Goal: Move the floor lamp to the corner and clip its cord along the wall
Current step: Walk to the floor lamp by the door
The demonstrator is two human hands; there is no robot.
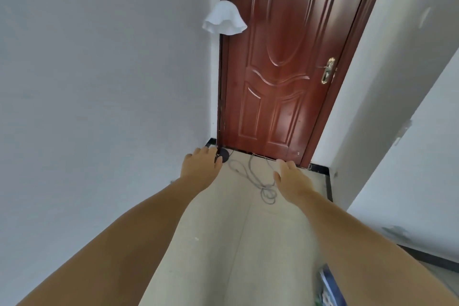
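Note:
The floor lamp stands in the corner where the left wall meets the door frame. Its white bell shade (224, 18) hangs high, its thin dark pole (219, 92) runs down to a round black base (224, 154). A grey cord (263, 185) lies in loose loops on the floor in front of the door. My left hand (201, 169) is stretched out, fingers apart, just in front of the base and holds nothing. My right hand (291, 180) is open beside the cord loops, to their right, apart from them.
A closed red-brown door (280, 62) with a brass handle (328, 71) fills the end of the narrow passage. White walls close in on both sides, with a black skirting (329, 186) at the right. A blue object (330, 285) lies at the lower right on the beige floor.

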